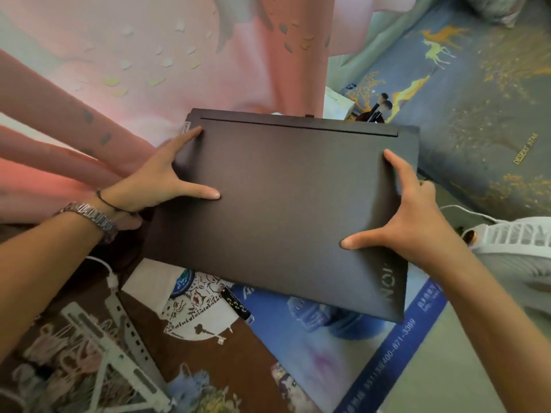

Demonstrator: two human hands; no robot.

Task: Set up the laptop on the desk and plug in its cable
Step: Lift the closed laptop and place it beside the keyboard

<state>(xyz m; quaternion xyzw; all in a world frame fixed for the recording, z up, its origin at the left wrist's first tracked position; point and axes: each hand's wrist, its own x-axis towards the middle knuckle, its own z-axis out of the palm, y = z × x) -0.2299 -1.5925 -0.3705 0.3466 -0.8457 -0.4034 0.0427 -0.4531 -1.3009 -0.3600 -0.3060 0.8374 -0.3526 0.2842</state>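
nearest the camera, a white folding stand (119, 350) is seen lying on the patterned brown desk surface (238, 362), with a white cable (108, 271) and its plug running in just beyond it, close under the left forearm. to the right of the stand, a white card with a cut-out pattern (190, 308) and a blue printed sheet (343, 347) are laid on the desk, and a small dark stick-shaped item (238, 305) is found between them.

above these, the closed dark laptop (286, 210) is held over the desk, tilted, its near right corner over the blue sheet. the left hand (161, 180) is clamped on the laptop's left edge, thumb and forefinger spread flat on the lid; a metal watch (92, 219) and a thin dark band are worn at that wrist. the right hand (417, 216) is clamped on the right edge, thumb pressed onto the lid, the other fingers wrapped out of sight behind it.

at the right, a white mesh object (515, 239) is partly seen. farther off, a pink curtain (179, 55) hangs behind the laptop, and a grey-blue fabric with gold deer (462, 99) is spread at the far right, with makeup brushes (378, 110) just past the laptop's far edge.
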